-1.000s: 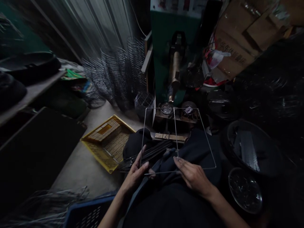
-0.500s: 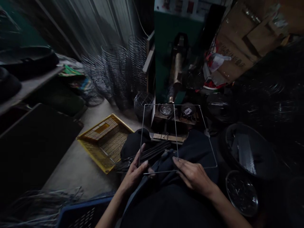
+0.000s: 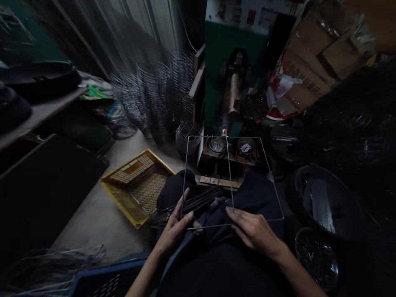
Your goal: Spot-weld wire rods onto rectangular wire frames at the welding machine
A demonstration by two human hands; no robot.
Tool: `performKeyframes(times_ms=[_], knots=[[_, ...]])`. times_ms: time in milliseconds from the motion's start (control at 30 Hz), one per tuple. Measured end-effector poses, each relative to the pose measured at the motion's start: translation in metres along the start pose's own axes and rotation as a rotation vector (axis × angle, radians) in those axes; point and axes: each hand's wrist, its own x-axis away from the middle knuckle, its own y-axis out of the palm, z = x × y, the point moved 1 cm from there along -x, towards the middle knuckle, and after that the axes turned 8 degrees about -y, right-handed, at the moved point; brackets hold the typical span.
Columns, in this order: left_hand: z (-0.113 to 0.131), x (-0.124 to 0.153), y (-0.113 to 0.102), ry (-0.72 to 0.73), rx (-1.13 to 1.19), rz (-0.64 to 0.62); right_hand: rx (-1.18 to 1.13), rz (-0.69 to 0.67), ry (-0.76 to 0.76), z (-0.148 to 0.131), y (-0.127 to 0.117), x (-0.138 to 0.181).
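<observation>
A thin rectangular wire frame [image 3: 185,169] with a middle crossbar stretches across my lap, its far side at the electrode of a green welding machine [image 3: 213,74]. My left hand [image 3: 179,218] grips the frame's near left corner between thumb and fingers. With thumb and fingertips my right hand [image 3: 252,227] pinches the near end of the middle wire [image 3: 229,173], where it meets the near side. Beneath the frame, a bundle of dark wire rods [image 3: 198,200] lies over my lap.
A yellow plastic crate [image 3: 139,189] sits on the floor at left, a blue crate [image 3: 108,276] nearer. Stacked wire baskets [image 3: 154,95] line the back wall. Small dishes [image 3: 217,144] rest on the machine's ledge. On the right are a black tub [image 3: 324,202] and a cardboard box [image 3: 315,70].
The view has tilted slightly, so the surroundings sit a little lower and further right. Both hands keep their hold, and the wire frame stays at the electrode.
</observation>
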Motion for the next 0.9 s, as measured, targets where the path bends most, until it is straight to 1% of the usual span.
performKeyframes(times_ms=[267, 533, 733, 833, 900], knots=[[0.004, -0.001, 0.000, 0.005, 0.005, 0.007, -0.013, 0.001, 0.013, 0.002, 0.000, -0.005], [0.005, -0.009, -0.003, 0.009, 0.025, -0.047, 0.004, 0.006, 0.030, 0.004, 0.000, -0.006], [0.005, -0.009, -0.003, -0.011, 0.024, -0.022, -0.021, -0.005, 0.025, 0.003, -0.002, -0.009], [0.003, -0.009, -0.002, -0.014, 0.044, 0.011, -0.031, 0.019, 0.053, 0.001, -0.003, -0.011], [0.001, -0.010, -0.003, -0.008, 0.056, 0.011, -0.036, 0.029, 0.071, 0.000, -0.002, -0.010]])
